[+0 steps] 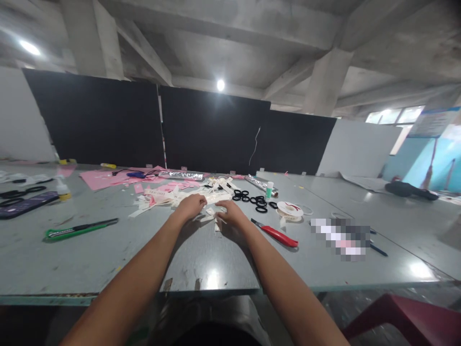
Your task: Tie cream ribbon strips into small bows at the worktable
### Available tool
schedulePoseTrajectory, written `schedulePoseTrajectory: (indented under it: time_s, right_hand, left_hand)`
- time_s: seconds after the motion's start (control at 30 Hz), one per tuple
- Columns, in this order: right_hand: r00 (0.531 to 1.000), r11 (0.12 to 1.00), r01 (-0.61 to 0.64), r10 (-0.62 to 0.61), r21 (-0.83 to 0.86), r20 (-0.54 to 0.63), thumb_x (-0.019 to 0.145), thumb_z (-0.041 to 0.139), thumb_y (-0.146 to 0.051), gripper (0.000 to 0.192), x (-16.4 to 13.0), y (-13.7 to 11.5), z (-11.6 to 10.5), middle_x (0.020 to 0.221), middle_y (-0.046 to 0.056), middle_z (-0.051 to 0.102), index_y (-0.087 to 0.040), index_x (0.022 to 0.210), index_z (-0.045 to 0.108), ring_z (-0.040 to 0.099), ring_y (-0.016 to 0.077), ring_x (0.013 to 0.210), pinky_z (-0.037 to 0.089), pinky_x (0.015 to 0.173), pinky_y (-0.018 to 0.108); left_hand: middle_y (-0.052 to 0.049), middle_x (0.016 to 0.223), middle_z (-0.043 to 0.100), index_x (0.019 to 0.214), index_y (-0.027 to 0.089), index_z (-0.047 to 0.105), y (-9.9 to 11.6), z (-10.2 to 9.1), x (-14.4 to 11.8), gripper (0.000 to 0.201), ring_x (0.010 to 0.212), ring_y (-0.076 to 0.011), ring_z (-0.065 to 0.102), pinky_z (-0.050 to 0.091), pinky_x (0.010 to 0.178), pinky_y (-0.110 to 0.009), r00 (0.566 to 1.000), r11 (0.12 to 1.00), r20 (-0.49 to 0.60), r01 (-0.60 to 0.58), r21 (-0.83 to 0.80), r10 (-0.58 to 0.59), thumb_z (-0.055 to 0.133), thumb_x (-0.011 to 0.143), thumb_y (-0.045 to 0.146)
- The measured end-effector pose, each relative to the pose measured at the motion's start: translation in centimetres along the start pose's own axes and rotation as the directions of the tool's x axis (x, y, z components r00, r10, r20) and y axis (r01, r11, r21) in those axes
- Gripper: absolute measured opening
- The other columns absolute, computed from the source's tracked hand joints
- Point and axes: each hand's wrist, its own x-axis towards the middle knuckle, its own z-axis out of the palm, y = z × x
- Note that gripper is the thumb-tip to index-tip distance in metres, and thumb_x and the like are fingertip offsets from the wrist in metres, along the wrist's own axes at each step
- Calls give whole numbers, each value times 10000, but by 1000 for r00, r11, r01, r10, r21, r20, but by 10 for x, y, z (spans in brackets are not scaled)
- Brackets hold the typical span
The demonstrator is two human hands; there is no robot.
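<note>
- Ribbon (212, 215) is the thing in hand: pale, cream-white strips lie on the grey table (108, 254), between the two hands and just beyond them.
- The left hand (190, 206) rests on the strips with the fingers curled down. It seems to press or pinch one strip, but the fingertips are hidden, so one cannot tell how tight the hold is.
- The right hand (233, 214) lies flat beside it, fingers narrow and together, touching the same small strips. What is under the palm cannot be seen.
- The ribbon looks very light, thin and soft. It will probably bend and curl, and it can slide easily on the smooth table.
- By this judgement, a good hold is a light pinch at the end of one strip, with the other hand pressing the strip down near the middle.
- A strong pull is a risk: the strip can crease, or drag the pile (180, 196) of other strips behind it.
- Black rings (252, 199) lie in a group just behind the right hand, apart from it.
- A red knife (275, 234) lies on the table near the right wrist, not touched.
- A white spool (290, 209) lies to the right of the rings.
- A green knife (79, 228) lies well apart at the left.
- Pink paper (101, 179) lies at the far left side of the table.
</note>
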Motion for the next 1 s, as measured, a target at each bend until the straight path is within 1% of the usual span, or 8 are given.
schedulePoseTrajectory:
  time_s: [0.07, 0.17, 0.33, 0.43, 0.53, 0.67, 0.8, 1.0]
  right_hand:
    - [999, 1000, 26, -26, -2, -20, 790, 590, -248, 343, 0, -2, -3, 1190, 74, 633, -204, 1123, 663, 535, 211, 1113, 365, 976, 320]
    - [998, 998, -18, 15, -54, -61, 812, 547, -219, 300, 1, -4, -7, 1109, 80, 658, -191, 1079, 681, 555, 206, 1048, 368, 959, 318]
    - [995, 994, -61, 53, -94, -82, 820, 531, -198, 275, 1, -3, -10, 1048, 87, 670, -176, 1041, 692, 561, 199, 1016, 359, 953, 315]
    - [994, 997, -53, 47, -65, -94, 816, 534, -189, 261, 2, -2, -8, 1012, 79, 679, -175, 1017, 699, 572, 193, 988, 370, 936, 308]
    - [992, 999, -38, 39, 14, -118, 811, 557, -205, 296, 2, -2, -5, 1021, 76, 680, -169, 1081, 672, 578, 190, 982, 389, 921, 302]
    - [988, 990, -55, 73, 132, -134, 795, 614, -267, 427, 4, 0, -1, 1132, 97, 651, -163, 1209, 599, 590, 204, 995, 416, 913, 329]
    - [983, 976, -89, 118, 201, -140, 770, 649, -266, 354, 5, 2, 1, 1122, 83, 663, -200, 1118, 651, 615, 200, 963, 444, 883, 327]
    - [965, 949, -83, 154, 304, -215, 751, 645, -216, 189, 7, 5, -1, 946, 55, 700, -176, 932, 682, 630, 170, 858, 466, 810, 297]
  left_hand:
    - [-54, 1030, 681, 981, 254, 674, -9, -5, 1, 272, 939, -220, 609, 438, 800, -294, 991, 990, 6, 132, 51, -132, 470, 802, 272]
    - [-77, 1066, 678, 998, 261, 681, -25, -4, 0, 318, 985, -262, 606, 440, 801, -313, 954, 953, 100, 266, 147, -282, 575, 699, 232]
    - [-122, 1034, 688, 902, 219, 702, -36, 3, -2, 236, 974, -276, 617, 437, 787, -316, 927, 934, 153, 318, 164, -343, 576, 702, 206]
    - [-124, 1057, 677, 942, 204, 677, -33, 5, 0, 233, 993, -277, 603, 428, 791, -323, 952, 957, 129, 262, 126, -278, 544, 753, 228]
    - [-101, 1031, 675, 970, 190, 646, -24, 9, 4, 230, 943, -233, 602, 428, 778, -298, 990, 994, 100, 101, -37, -97, 505, 796, 242]
    - [-61, 946, 670, 946, 175, 629, -5, 16, 7, 225, 829, -183, 590, 428, 730, -265, 992, 973, 87, -71, -221, 92, 508, 807, 303]
    - [-46, 861, 656, 897, 166, 620, 11, 21, 4, 237, 784, -181, 580, 420, 702, -268, 982, 955, 87, -142, -262, 170, 513, 804, 355]
    - [-45, 875, 671, 930, 170, 597, 20, 24, -3, 266, 786, -179, 596, 431, 709, -271, 978, 900, 80, -145, -412, 195, 524, 799, 389]
